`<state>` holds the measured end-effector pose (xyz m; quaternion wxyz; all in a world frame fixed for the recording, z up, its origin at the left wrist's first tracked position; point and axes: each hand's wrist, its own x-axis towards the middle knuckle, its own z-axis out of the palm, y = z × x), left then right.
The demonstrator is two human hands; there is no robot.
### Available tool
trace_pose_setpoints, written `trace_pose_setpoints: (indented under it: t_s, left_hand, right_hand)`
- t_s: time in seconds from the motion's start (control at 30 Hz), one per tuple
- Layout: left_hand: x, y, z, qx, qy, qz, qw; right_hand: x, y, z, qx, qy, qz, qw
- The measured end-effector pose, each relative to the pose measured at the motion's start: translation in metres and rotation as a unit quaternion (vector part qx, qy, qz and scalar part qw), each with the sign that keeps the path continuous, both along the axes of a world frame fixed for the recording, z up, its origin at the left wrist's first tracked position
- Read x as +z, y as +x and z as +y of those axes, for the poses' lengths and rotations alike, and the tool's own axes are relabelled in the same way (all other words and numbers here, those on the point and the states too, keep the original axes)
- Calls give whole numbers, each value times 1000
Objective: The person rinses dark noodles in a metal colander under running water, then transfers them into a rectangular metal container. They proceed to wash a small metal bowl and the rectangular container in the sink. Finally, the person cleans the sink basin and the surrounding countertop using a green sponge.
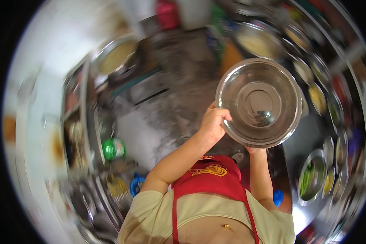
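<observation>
A wide stainless steel bowl [259,103] is held out in front of me, its mouth facing up. On its near left rim my left hand [213,123] grips with the thumb over the edge. My right hand [256,149] is at the bowl's near underside, supporting it. Most of that hand's fingers are hidden by the steel. Reflections fill the inside, so I cannot tell whether it holds a little clear liquid.
A metal counter [305,131] runs along the right. On it are several bowls of food, including a steel bowl of green vegetables [312,177]. Large vessels with pale contents stand at upper right [257,44] and upper left [117,58]. A green bottle [113,148] is at left.
</observation>
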<state>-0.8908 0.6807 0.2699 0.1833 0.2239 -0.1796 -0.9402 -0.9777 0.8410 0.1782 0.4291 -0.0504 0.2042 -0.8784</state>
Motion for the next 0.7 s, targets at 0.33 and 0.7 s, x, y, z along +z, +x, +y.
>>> trace_pose_setpoints:
  t_s: [0.33, 0.7]
  left_hand:
    - [9, 343, -224, 613, -86, -40, 784]
    - [-38, 596, -340, 794, -198, -223, 529]
  right_hand:
    - [70, 244, -377, 390, 119, 107, 907]
    - [52, 551, -648, 664, -37, 206, 718]
